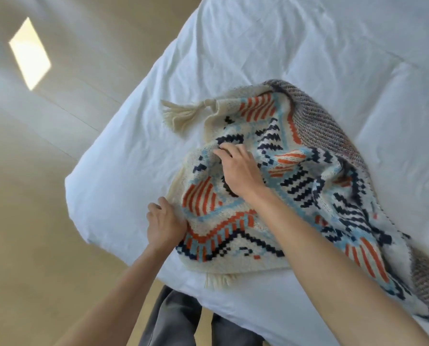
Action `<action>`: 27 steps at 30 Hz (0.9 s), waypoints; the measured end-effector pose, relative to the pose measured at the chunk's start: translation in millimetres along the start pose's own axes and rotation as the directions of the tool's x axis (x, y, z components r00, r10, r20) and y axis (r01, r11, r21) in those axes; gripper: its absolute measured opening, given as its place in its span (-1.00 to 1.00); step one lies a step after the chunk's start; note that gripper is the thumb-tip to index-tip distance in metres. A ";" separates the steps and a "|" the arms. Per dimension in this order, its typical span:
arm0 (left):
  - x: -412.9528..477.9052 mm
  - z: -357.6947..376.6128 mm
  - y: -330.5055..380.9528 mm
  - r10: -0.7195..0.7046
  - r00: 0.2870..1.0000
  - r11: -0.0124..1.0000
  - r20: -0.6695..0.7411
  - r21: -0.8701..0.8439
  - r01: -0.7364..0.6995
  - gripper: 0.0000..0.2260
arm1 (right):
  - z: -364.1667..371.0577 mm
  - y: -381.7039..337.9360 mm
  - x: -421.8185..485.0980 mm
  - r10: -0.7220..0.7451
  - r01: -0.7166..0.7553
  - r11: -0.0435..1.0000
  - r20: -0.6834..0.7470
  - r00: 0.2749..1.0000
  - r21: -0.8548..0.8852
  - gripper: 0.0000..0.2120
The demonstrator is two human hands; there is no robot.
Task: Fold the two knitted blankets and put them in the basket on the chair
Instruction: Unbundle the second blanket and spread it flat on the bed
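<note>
The cream knitted blanket with orange, blue and navy pattern (295, 191) lies crumpled on the white-sheeted bed (308, 46). It overlaps the grey ribbed knitted blanket (325, 121) on its far right. My left grip (164, 222) grasps its near-left edge. My right grip (237, 172) pinches a central fold.

The patterned knitted blanket (258, 201) is seen to be of soft, matt yarn with a fine, nubbly face. At its ten o'clock a cream tassel (181, 113) of loose yarn strands is attached. At two o'clock a grey knitted blanket (320, 126) of coarser, ribbed knit is seen. Both are borne by a white bed cover (283, 46) of smooth, matt, lightly creased cloth. At nine o'clock the beige floor (33, 221) is shown smooth and matt.
</note>
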State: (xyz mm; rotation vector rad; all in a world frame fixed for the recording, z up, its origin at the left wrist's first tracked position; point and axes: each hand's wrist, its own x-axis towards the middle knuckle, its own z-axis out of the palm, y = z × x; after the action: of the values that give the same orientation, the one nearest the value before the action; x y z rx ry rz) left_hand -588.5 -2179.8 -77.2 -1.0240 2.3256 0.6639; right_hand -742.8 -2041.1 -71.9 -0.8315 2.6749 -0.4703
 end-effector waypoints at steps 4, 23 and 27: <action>-6.5 3.4 -0.3 -0.139 0.988 0.919 0.071 -0.362 0.155 -0.57 | -0.6 -7.0 45.7 -0.072 0.077 0.992 0.057 0.996 -0.096 -0.37; 72.7 -94.5 -57.9 0.130 0.966 0.979 -0.222 -0.128 -0.161 -0.67 | -26.9 -41.7 119.1 0.050 -0.042 0.985 0.045 0.998 -0.166 -0.38; 70.5 -91.4 -74.5 0.249 0.966 0.941 0.070 -0.253 -0.224 -0.60 | -11.0 -52.1 109.9 -0.032 0.048 0.990 0.127 0.991 -0.129 -0.36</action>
State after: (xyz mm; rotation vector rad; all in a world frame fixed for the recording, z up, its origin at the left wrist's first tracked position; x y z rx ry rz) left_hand -595.4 -2316.7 -69.2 -0.7944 2.3392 1.0926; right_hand -807.9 -2143.9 -61.9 -0.9214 2.6004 -0.2433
